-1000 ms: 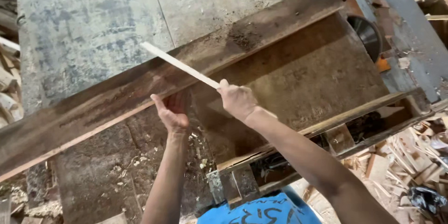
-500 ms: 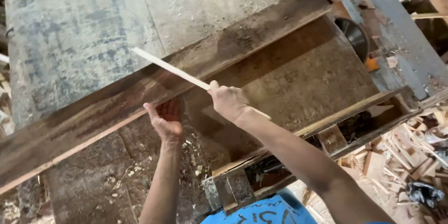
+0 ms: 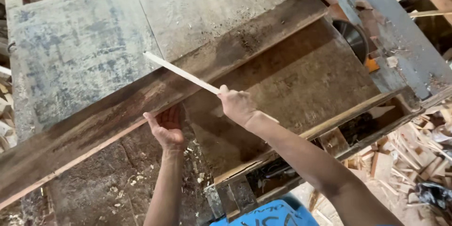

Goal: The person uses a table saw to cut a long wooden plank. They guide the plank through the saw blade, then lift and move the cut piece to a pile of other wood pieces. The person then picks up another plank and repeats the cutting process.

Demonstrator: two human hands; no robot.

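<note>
A person's right hand (image 3: 237, 106) is clenching a thin pale wooden strip (image 3: 181, 73) — its grip closed around the near end while the strip is angling up and to the left, over a long dark plank (image 3: 141, 92). The left hand (image 3: 167, 127) is lying open, palm up, fingers touching the plank's near edge. The plank is resting diagonally across a worn grey saw surface (image 3: 84, 42), with the circular blade (image 3: 354, 37) showing at the right — wood offcuts (image 3: 400, 160) are lying below.

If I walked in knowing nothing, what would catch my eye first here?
Probably the long dark plank lying slantwise across the worn grey saw table, with the left hand pressed against its near edge. Just right of it, the right hand grips a thin pale wood strip. A round saw blade shows at upper right.
</note>
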